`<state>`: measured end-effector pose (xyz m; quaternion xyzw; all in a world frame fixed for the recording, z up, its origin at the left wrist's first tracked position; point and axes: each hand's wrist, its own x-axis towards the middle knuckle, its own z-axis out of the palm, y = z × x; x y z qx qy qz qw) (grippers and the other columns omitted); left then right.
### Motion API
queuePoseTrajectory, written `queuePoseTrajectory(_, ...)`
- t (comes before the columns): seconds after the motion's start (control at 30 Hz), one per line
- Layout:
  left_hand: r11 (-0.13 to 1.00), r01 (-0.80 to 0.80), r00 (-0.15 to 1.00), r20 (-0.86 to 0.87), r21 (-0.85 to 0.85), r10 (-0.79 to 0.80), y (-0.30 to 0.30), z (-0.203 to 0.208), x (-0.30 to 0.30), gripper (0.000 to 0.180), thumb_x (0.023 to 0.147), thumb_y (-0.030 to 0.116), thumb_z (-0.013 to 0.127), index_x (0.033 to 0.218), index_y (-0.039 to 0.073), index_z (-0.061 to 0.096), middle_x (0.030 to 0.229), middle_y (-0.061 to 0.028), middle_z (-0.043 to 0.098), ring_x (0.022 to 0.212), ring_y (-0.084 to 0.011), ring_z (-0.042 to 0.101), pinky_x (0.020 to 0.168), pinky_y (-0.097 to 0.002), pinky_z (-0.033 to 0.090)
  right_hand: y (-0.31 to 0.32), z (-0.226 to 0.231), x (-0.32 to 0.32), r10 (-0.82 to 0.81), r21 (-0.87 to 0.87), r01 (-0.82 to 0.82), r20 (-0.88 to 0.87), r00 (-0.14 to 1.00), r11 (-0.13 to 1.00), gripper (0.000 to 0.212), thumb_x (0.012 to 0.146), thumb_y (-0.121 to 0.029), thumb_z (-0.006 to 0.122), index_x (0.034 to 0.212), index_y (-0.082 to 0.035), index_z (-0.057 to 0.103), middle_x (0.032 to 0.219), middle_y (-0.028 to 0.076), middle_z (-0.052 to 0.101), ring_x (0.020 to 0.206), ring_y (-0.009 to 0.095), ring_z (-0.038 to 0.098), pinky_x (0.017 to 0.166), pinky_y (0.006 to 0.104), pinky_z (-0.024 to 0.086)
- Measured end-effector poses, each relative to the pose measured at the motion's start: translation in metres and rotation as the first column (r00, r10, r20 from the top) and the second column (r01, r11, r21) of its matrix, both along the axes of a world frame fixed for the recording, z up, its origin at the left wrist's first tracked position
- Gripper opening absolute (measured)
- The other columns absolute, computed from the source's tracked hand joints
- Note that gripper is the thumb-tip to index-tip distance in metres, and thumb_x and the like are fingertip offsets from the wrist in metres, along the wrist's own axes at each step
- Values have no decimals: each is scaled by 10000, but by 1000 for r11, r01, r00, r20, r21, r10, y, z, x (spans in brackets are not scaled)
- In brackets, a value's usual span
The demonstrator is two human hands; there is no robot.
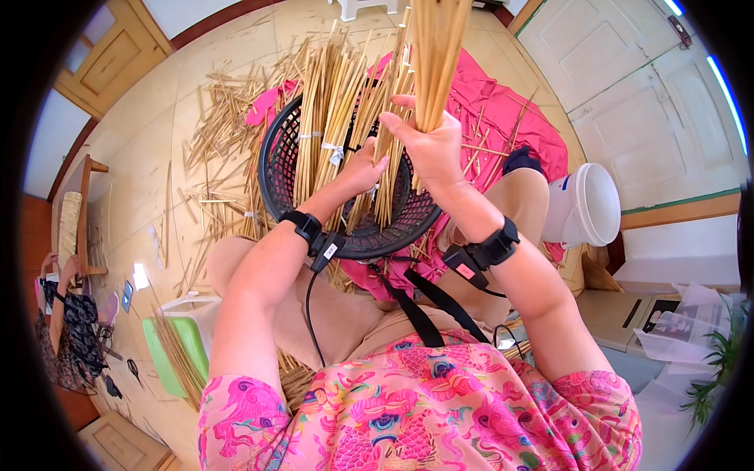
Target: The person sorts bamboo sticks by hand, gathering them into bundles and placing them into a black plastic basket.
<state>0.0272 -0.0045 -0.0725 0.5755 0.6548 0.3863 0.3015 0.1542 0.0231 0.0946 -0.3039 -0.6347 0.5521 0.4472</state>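
Observation:
My right hand [433, 153] is closed around the lower end of a thick bundle of dry straw-coloured stalks [437, 59], raised upright toward the top edge of the view. Just to its left and lower, my left hand [364, 168] is closed on some stalks [382, 143] standing in a black plastic mesh basket [275, 169]; its fingertips are partly hidden. More upright stalk bundles [316, 118] lean in the basket, one tied with a white strip [334, 152]. The basket stands on the floor in front of my bent knees.
Loose stalks [224, 129] litter the tiled floor left of the basket. Pink cloth [518, 118] spreads behind it. A white bucket [598, 206] lies tilted at right. At lower left, long stalks rest by a green stool [162, 357]. Another person [75, 330] works at far left.

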Motion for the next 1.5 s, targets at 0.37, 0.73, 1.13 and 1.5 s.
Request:
queuePoseTrajectory(0.37,984,11,1000,-31,176,-6,4,-25,-4,412,873,269,516,1145,-5,370,951,-304,567,932,-451,549,802,-495,433,-3,-40,-16,-79,-6,80,122,989,997,229,767,-157,746,838,28,630,700,-7,585,649,54,516,572,218,435)
queuePoseTrajectory(0.73,996,12,1000,-16,-90,-14,-9,12,1,466,853,294,534,1219,28,424,970,-235,605,929,-385,584,823,-429,447,46,167,20,74,180,-33,-229,970,983,177,833,-174,675,903,-48,573,629,-46,459,444,28,377,386,183,287)
queuePoseTrajectory(1.13,993,46,999,-23,-105,-48,0,3,-2,366,870,260,525,1131,19,435,985,-251,588,948,-419,567,811,-441,447,57,266,133,-119,455,238,-274,954,858,139,905,-152,563,1013,-66,553,719,-42,456,463,25,342,403,171,273)
queuePoseTrajectory(1.5,993,52,998,51,-103,-47,-3,10,2,355,866,224,535,1136,21,426,984,-228,606,935,-385,590,822,-421,448,57,271,197,-154,391,201,-150,977,898,118,895,-142,577,961,-48,555,706,-32,470,435,15,343,357,147,259)
